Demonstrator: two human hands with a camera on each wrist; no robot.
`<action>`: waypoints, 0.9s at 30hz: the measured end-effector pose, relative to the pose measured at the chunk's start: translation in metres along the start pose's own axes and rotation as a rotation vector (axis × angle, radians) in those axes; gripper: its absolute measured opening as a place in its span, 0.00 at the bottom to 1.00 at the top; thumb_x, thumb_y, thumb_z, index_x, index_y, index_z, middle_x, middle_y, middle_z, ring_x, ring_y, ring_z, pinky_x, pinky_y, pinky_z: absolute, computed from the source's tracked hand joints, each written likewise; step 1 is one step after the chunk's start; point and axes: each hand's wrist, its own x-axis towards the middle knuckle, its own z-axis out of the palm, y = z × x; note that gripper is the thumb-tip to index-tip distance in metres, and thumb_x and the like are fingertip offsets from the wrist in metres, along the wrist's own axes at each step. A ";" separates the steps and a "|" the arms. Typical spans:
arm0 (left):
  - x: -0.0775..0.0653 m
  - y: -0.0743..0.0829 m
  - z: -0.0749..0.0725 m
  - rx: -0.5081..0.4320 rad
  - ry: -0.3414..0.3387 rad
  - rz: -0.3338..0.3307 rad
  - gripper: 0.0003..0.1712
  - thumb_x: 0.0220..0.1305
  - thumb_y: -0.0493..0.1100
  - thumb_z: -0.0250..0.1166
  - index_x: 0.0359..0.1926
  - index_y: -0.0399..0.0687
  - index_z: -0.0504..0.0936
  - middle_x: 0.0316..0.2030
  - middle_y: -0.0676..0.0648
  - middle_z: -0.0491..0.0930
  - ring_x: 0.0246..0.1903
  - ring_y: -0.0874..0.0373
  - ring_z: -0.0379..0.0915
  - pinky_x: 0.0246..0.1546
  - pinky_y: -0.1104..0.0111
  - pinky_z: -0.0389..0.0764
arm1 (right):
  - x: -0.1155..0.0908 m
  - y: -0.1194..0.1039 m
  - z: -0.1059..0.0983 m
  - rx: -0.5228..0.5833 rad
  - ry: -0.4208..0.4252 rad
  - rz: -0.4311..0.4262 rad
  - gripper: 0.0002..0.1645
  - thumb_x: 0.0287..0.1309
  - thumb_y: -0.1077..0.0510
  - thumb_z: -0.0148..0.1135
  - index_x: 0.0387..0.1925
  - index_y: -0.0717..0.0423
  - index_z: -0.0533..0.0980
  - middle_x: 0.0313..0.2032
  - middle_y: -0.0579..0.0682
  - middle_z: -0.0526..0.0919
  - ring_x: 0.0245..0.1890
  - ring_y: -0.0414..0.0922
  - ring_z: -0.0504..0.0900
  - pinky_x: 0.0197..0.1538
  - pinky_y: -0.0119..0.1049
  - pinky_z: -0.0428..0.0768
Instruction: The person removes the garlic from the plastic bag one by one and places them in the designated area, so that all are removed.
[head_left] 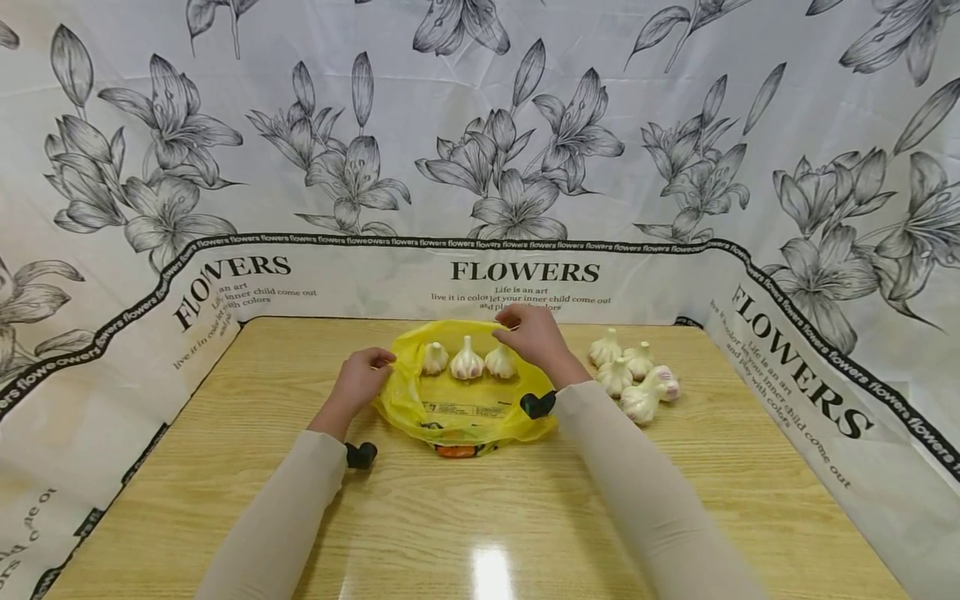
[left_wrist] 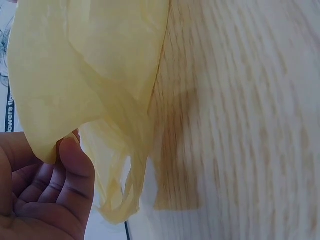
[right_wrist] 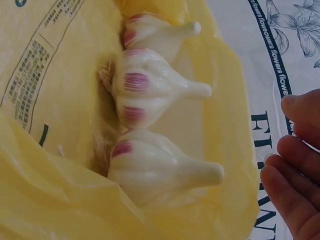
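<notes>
A yellow plastic bag (head_left: 465, 423) lies on the table with its mouth spread wide. Inside it, three garlic bulbs (head_left: 467, 364) stand in a row along the far side, stems up. My left hand (head_left: 362, 379) pinches the bag's left edge between thumb and forefinger, and a loose loop of the bag (left_wrist: 122, 200) hangs beside those fingers. Over the far right rim is my right hand (head_left: 534, 340), fingers loosely bent and holding nothing. In the right wrist view its fingertips (right_wrist: 280, 172) are just off the bag's edge, beside the bulbs' stems.
Several more garlic bulbs (head_left: 641, 398) sit in a group on the wooden table (head_left: 420, 525), right of the bag. A white cloth printed with flowers and lettering (head_left: 525, 272) stands behind the table and along both sides.
</notes>
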 end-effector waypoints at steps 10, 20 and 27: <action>-0.002 0.002 0.000 0.009 0.000 0.009 0.14 0.70 0.38 0.54 0.53 0.43 0.79 0.47 0.41 0.78 0.46 0.49 0.73 0.46 0.61 0.78 | 0.001 -0.007 0.030 0.055 -0.009 0.038 0.21 0.60 0.51 0.64 0.52 0.56 0.79 0.50 0.54 0.83 0.51 0.51 0.80 0.53 0.47 0.79; -0.001 0.004 0.000 0.031 -0.001 0.026 0.14 0.69 0.39 0.54 0.53 0.44 0.79 0.46 0.42 0.78 0.44 0.49 0.73 0.46 0.60 0.78 | 0.001 -0.011 0.053 0.048 0.035 0.059 0.20 0.62 0.51 0.62 0.53 0.55 0.79 0.52 0.53 0.83 0.53 0.50 0.81 0.55 0.46 0.79; -0.002 0.007 -0.002 0.041 0.004 0.034 0.14 0.69 0.38 0.54 0.53 0.42 0.79 0.47 0.41 0.78 0.47 0.48 0.73 0.48 0.59 0.77 | 0.004 -0.015 0.064 0.049 0.002 0.089 0.21 0.64 0.52 0.60 0.56 0.54 0.77 0.56 0.53 0.81 0.57 0.51 0.78 0.57 0.47 0.78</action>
